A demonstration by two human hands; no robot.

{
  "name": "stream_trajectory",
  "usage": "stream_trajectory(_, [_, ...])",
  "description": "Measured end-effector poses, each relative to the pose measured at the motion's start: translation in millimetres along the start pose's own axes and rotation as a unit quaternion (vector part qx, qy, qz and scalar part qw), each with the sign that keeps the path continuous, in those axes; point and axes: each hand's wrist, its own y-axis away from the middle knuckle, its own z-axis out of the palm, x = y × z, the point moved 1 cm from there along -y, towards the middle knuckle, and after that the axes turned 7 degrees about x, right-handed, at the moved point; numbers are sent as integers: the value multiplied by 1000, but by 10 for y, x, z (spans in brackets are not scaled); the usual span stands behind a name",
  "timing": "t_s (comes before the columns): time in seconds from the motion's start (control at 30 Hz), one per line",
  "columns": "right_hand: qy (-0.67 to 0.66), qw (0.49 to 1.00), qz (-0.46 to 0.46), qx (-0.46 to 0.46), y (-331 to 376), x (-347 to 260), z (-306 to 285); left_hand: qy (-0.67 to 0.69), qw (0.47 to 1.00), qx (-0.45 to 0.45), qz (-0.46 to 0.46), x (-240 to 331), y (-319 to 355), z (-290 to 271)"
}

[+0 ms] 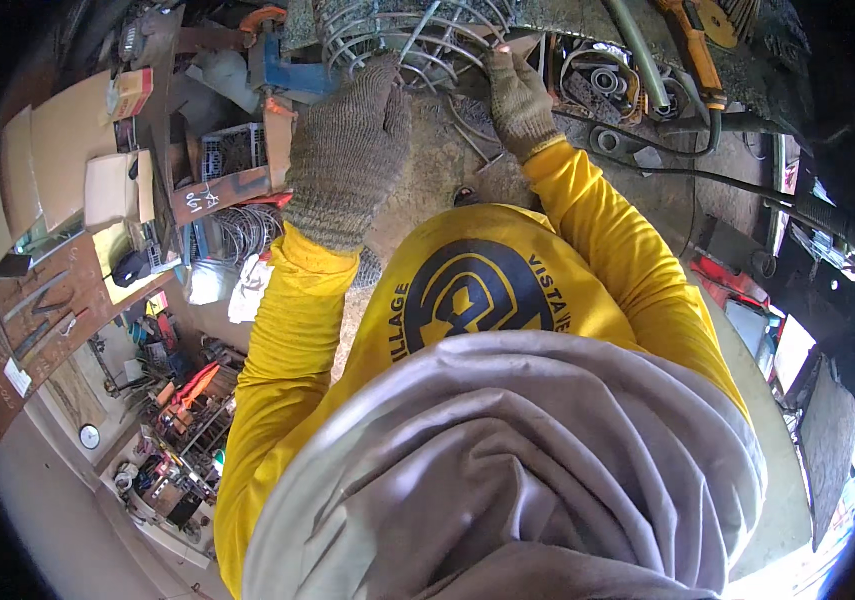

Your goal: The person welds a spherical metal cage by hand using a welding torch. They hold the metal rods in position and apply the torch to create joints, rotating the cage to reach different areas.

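Up at the top of the view sits a wire guard [409, 40], a domed cage of bare grey metal rings crossed by thin radial ribs, resting on the worn, dusty table [647, 190]. Only one such cage is in view, and its far side is cut off by the picture's edge. Two gloved hands meet it. The left hand [347, 150], in a knitted grey-brown work glove, lies over the cage's near left rim with fingers curled down on the wires. The right hand [519, 100], gloved the same, pinches a wire at the cage's right rim, fingers closed on it. Both yellow sleeves run down to the person's yellow shirt and a grey cloth below. Right of the hands lies one orange-handled angle grinder [692, 45] beside a black cable [747, 185] trailing across the table. Left of the cage, a blue vise-like clamp [282, 65] stands near a stack of thin wire rings [242, 230].
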Motion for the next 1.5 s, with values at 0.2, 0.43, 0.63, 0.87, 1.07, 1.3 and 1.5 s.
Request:
stream_trajectory(0.2, [-74, 994, 72, -47, 144, -243, -105, -9, 998, 50, 36, -66, -16, 86])
stream_trajectory(0.43, [48, 984, 134, -109, 402, -141, -566, -9, 999, 45, 5, -19, -9, 20])
stream_trajectory(0.63, [360, 931, -42, -45, 525, -376, -669, 19, 998, 58, -5, -22, 44, 65])
stream_trajectory(0.87, [369, 868, -309, -122, 331, -1076, -146, 23, 999, 31, -8, -12, 7, 47])
stream_trajectory(1.07, [431, 857, -260, -112, 259, -1113, 166, 25, 999, 21, -8, -31, -34, 91])
stream_trajectory(1.3, [478, 862, -161, -40, 301, -1049, 17, 16, 999, 39, 20, -36, -59, 96])
stream_trajectory(1.5, [423, 886, -190, 27, 765, -830, -562, 49, 998, 38, 23, -109, -70, 82])
